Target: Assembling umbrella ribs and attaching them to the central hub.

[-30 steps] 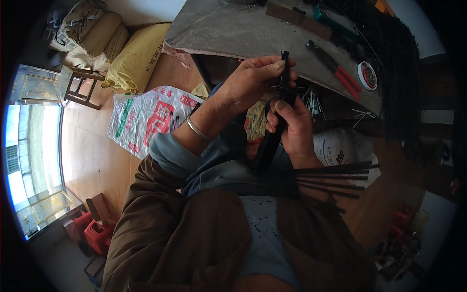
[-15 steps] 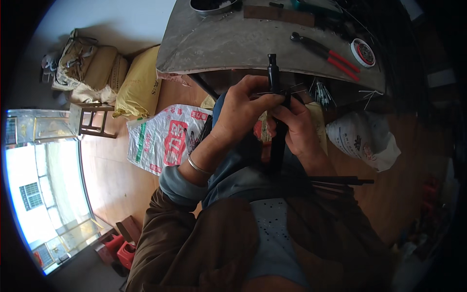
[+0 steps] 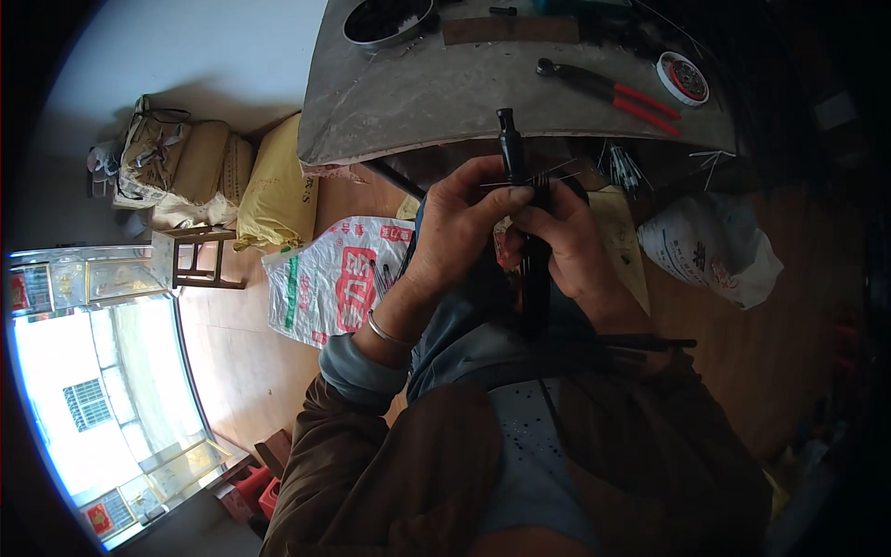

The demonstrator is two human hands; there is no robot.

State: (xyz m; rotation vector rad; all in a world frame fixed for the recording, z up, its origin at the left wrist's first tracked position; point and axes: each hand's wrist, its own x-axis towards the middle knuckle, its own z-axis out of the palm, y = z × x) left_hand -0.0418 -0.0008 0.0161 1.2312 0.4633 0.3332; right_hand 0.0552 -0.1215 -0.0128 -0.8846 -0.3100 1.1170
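Note:
Between my hands, above my lap and just in front of the table edge, is a black rod-shaped piece (image 3: 510, 148) with a narrowed, knobbed top. It stands nearly upright, leaning a little to the left. My left hand (image 3: 457, 223) is closed around it, thumb pressed on its lower part. Thumb and fingers of my right hand (image 3: 574, 243) are pinched close beside the left thumb, at the same piece. Several thin wires (image 3: 560, 171) stick out sideways near the fingertips; how they are attached is hidden. Below the hands, the dark part on my lap is too dim to make out.
On the table (image 3: 408, 107) lie red-handled pliers (image 3: 642, 104), a round white tin (image 3: 682, 78), a brown strip (image 3: 509, 32) and a metal bowl (image 3: 371, 43). Thin rods (image 3: 620, 169) hang by its edge. Black rods (image 3: 682, 343) lie by my right forearm. Sacks (image 3: 283, 181) and a stool (image 3: 206, 262) are left.
The whole view has shifted slightly. The black piece leans a little more to the left, and the thin wires show more clearly at my fingertips. Both hands keep their grip.

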